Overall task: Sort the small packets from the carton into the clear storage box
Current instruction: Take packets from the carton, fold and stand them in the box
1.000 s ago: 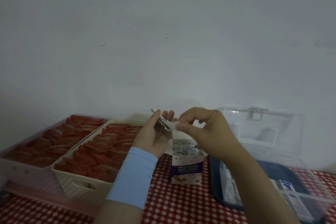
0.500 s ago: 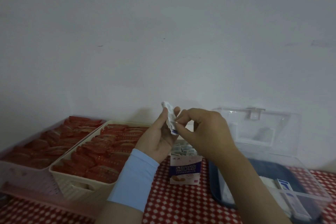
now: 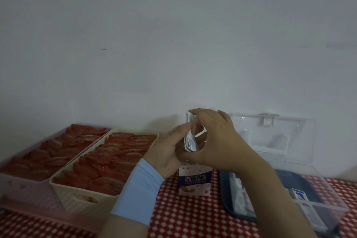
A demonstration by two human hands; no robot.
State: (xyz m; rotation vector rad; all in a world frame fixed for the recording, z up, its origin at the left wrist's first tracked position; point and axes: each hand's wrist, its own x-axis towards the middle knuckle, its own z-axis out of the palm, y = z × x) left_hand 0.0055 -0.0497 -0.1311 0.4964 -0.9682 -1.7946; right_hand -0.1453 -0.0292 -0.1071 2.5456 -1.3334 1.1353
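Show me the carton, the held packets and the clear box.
carton (image 3: 195,179): head view, purple front label.
packets (image 3: 190,142): head view, lower part of the stack.
clear box (image 3: 301,137): head view, open lid.

Open air above the checked tablecloth (image 3: 193,217) in front of the carton (image 3: 194,181). Blocked leftward by the cream basket (image 3: 81,196) and pink basket (image 3: 29,193). Over the carton's mouth, filled by left hand (image 3: 167,153) and right hand (image 3: 215,141) gripping packets (image 3: 190,141). Open from above into the clear storage box (image 3: 318,204), save under the right forearm (image 3: 266,179); closed behind by its upright lid (image 3: 274,137).
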